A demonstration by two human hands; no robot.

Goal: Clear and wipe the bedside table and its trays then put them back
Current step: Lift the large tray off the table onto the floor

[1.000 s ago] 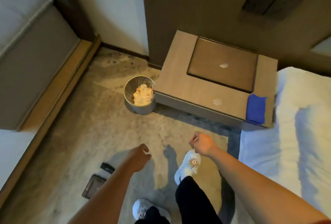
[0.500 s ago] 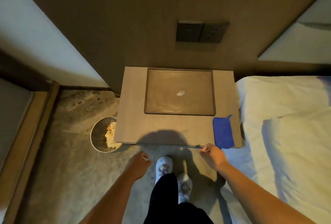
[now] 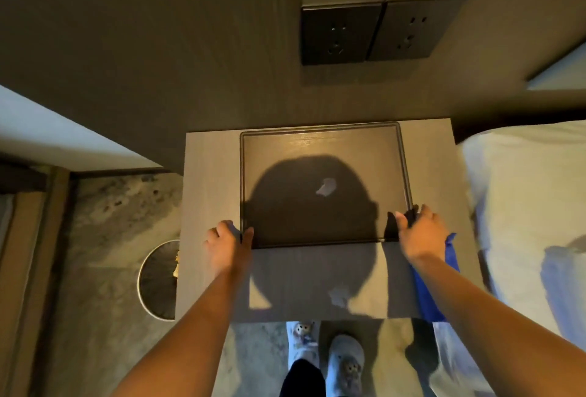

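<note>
A dark square tray [image 3: 320, 155] lies flat on the grey bedside table [image 3: 209, 181], against the wall. A small white scrap [image 3: 326, 186] rests in the tray's middle. Another pale smear [image 3: 338, 296] marks the table near its front edge. My left hand [image 3: 225, 242] grips the tray's near left corner, thumb inside the rim. My right hand [image 3: 418, 233] holds the near right corner, fingers curled over the rim. A blue cloth [image 3: 431, 288] lies on the table's right front edge, partly hidden under my right forearm.
A round metal bin [image 3: 157, 279] with crumpled paper stands on the floor left of the table. A white bed [image 3: 523, 206] borders the table on the right. Two dark wall sockets [image 3: 371, 31] sit above. My slippered feet [image 3: 329, 355] stand at the table's front.
I have stepped up to the table and leaned over it. Both hands rose from below the table's front edge onto the tray's near corners.
</note>
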